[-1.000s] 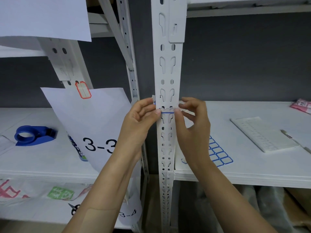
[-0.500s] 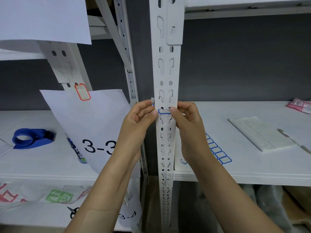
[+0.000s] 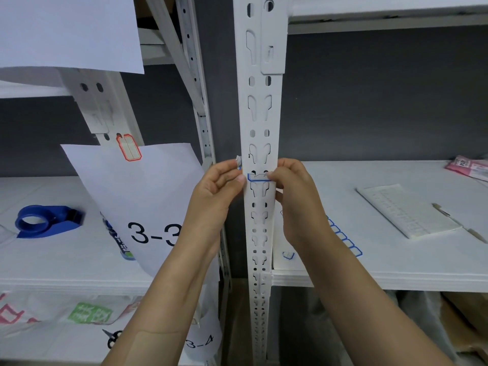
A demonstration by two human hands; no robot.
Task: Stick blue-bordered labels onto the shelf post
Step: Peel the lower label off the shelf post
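A white slotted shelf post (image 3: 260, 107) runs up the middle of the view. A blue-bordered label (image 3: 257, 178) lies across its front at hand height. My left hand (image 3: 217, 187) has its thumb tip at the label's left end, and its fingers pinch a small crumpled paper scrap (image 3: 238, 161) beside the post. My right hand (image 3: 294, 192) pinches the label's right end against the post, with its fingers curled at the post's right side. A sheet of blue-bordered labels (image 3: 343, 237) lies on the right shelf, partly hidden by my right wrist.
One loose blue label (image 3: 288, 255) sits near the right shelf's front edge (image 3: 396, 280). A white pad (image 3: 406, 213), a pen (image 3: 460, 225) and a pink packet (image 3: 468, 167) lie further right. On the left are a blue tape dispenser (image 3: 45, 220) and a hanging paper marked 3-3 (image 3: 148, 204).
The label now shows its left blue corner flat on the post where only a thin blue line showed. My right fingers have drawn in toward the post; both hands stay at the same height.
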